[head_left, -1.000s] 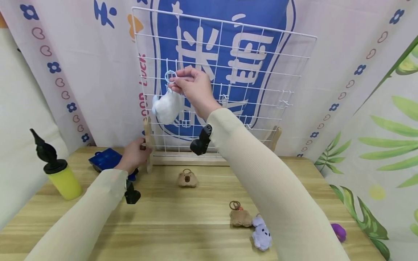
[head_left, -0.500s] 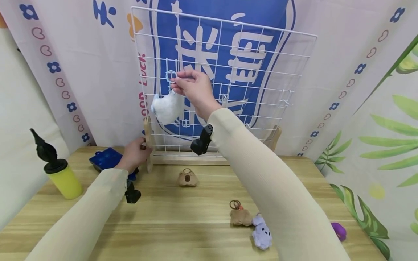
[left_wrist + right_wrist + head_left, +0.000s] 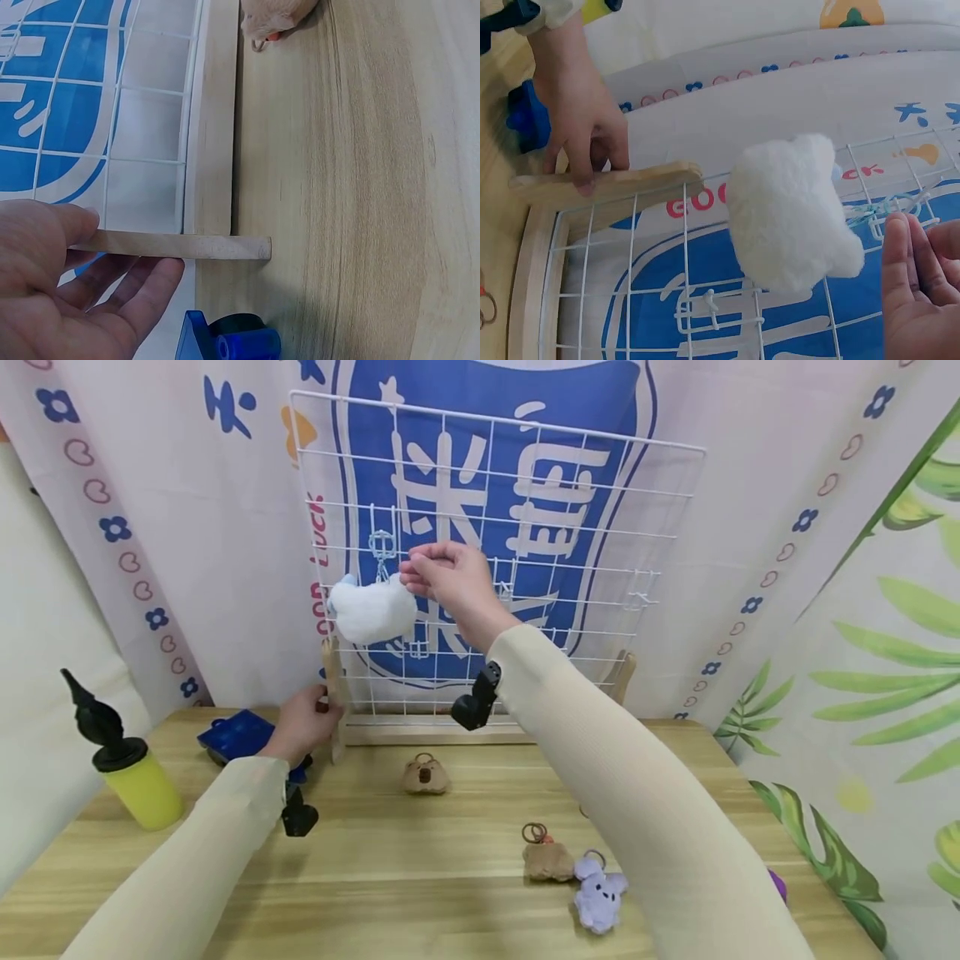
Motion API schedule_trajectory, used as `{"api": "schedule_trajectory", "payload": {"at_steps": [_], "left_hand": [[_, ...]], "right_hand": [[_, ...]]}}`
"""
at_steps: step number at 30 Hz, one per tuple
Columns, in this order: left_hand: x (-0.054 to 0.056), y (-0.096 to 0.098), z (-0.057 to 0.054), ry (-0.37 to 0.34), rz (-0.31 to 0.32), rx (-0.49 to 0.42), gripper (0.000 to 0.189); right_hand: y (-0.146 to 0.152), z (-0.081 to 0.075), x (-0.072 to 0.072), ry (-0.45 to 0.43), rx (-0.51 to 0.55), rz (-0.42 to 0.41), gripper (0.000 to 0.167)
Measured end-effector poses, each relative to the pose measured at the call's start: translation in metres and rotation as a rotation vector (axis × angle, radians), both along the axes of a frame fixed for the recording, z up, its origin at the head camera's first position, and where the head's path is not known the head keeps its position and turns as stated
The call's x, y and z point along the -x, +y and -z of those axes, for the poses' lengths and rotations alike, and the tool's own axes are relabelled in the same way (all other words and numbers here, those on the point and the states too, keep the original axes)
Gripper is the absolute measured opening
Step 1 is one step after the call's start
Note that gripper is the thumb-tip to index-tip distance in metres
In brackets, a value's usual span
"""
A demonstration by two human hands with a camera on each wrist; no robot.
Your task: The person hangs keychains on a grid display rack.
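A white plush keychain (image 3: 372, 612) hangs by its light blue ring (image 3: 382, 544) from a hook on the white wire grid rack (image 3: 498, 420). My right hand (image 3: 453, 581) is just right of the plush in the head view, its fingertips held close together. In the right wrist view those fingers lie beside the blue strap, and nothing shows between them. With thumb and fingers on either side, my left hand (image 3: 298, 727) grips the rack's wooden side support (image 3: 180, 246) at the lower left.
A brown plush keychain (image 3: 425, 776) sits before the rack. Nearer lie another brown plush (image 3: 548, 862) and a lavender plush (image 3: 597, 900). At left are a yellow pump (image 3: 142, 785) and a blue object (image 3: 238, 735). More hooks (image 3: 640, 593) hang on the grid.
My right hand has let go of the blue ring and drawn slightly away. The white plush now hangs from the hook, turned more sideways. The left hand keeps its grip; the head view shifted slightly.
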State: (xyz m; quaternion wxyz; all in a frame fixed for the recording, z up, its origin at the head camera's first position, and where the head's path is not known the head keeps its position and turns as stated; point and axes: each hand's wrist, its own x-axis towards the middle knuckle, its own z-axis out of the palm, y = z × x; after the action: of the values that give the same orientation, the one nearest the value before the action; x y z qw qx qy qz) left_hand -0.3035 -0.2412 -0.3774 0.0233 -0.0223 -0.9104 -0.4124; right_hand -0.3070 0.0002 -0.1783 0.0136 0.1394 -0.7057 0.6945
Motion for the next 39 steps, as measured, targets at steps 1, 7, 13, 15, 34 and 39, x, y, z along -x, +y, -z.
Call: {"api": "schedule_trajectory", "payload": {"at_steps": [1, 7, 13, 15, 34, 39], "left_hand": [[0.0, 0.0, 0.001, -0.005, -0.002, 0.002, 0.055], [0.001, 0.0, 0.003, -0.01, -0.007, 0.01, 0.055], [0.002, 0.0, 0.001, 0.006, -0.006, 0.019, 0.054], [0.002, 0.0, 0.001, 0.01, -0.009, 0.02, 0.054], [0.001, 0.0, 0.0, 0.021, -0.018, 0.015, 0.054], [0.0, -0.001, 0.002, 0.021, -0.015, 0.011, 0.054]], "right_hand": [[0.002, 0.002, -0.001, 0.003, 0.0, -0.011, 0.027], [0.015, 0.025, -0.016, 0.038, -0.019, -0.101, 0.024], [0.028, 0.072, -0.029, 0.098, -0.198, -0.201, 0.023], [0.032, 0.091, -0.03, 0.092, -0.254, -0.217, 0.021], [0.023, 0.231, 0.003, 0.113, -0.717, 0.001, 0.013], [0.015, 0.247, 0.003, 0.035, -0.728, 0.009, 0.015]]}}
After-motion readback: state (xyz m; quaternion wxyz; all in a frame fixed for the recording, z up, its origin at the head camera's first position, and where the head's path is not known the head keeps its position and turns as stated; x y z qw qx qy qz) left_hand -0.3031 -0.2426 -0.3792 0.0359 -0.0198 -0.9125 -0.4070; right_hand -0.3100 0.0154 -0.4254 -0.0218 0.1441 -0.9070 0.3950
